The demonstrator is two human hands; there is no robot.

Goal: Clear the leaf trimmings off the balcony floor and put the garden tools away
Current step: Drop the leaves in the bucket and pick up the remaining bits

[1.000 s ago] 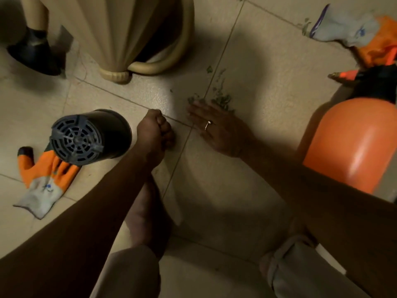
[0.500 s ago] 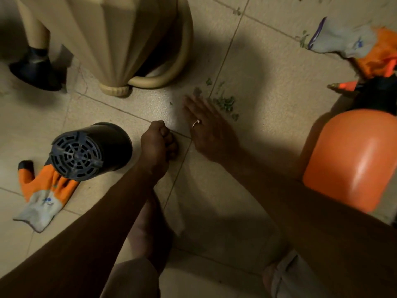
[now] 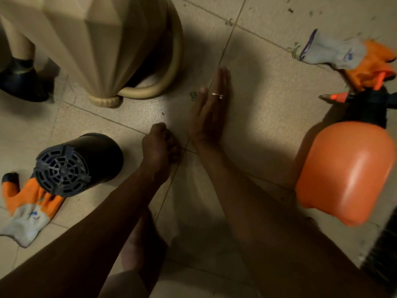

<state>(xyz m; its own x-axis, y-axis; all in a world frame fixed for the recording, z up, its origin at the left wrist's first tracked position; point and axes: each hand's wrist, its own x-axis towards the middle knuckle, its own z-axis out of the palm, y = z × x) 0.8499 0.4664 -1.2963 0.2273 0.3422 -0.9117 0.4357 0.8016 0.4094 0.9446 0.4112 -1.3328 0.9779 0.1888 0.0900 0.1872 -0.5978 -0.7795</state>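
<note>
Now tipped from flat onto its edge, right hand (image 3: 209, 110) spread, sweeping trimmings (image 3: 193, 95) toward fisted left hand (image 3: 160, 145); keeping edge pressed down.

A beige ribbed planter (image 3: 103, 46) stands ahead of me, a dark-capped chair leg (image 3: 20, 82) at its left.
</note>
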